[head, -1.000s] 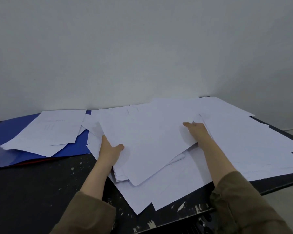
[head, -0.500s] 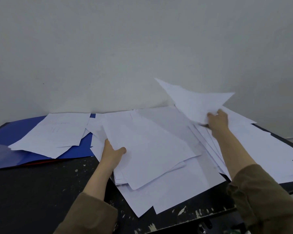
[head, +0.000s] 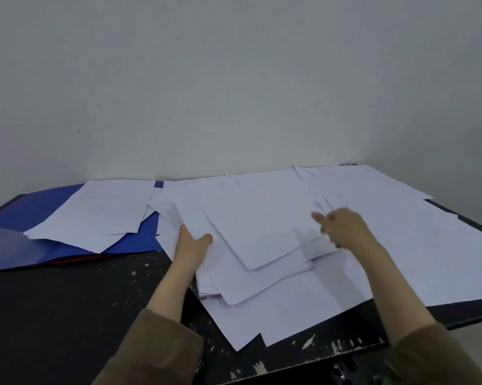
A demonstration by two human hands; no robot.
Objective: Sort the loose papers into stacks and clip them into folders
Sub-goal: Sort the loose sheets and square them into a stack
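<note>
A stack of white papers (head: 262, 226) lies fanned out in the middle of the black table (head: 67, 301). My left hand (head: 191, 247) grips the stack's left edge, thumb on top and fingers hidden under the sheets. My right hand (head: 342, 227) is blurred just over the stack's right edge, fingers stretched towards the left and holding nothing. More loose white sheets (head: 415, 232) cover the right part of the table. At the left lies an open blue folder (head: 17, 218) with a few sheets (head: 100, 212) spread on it.
A plain white wall (head: 234, 79) rises right behind the table. Bare black tabletop with paint flecks shows at the front left. The table's front and right edges run close to the loose sheets. A dark metal part (head: 342, 369) sits below the front edge.
My right hand lifted a sheet from the right pile, carried it left and let it go on the middle stack. My left hand kept its grip on the stack's edge.
</note>
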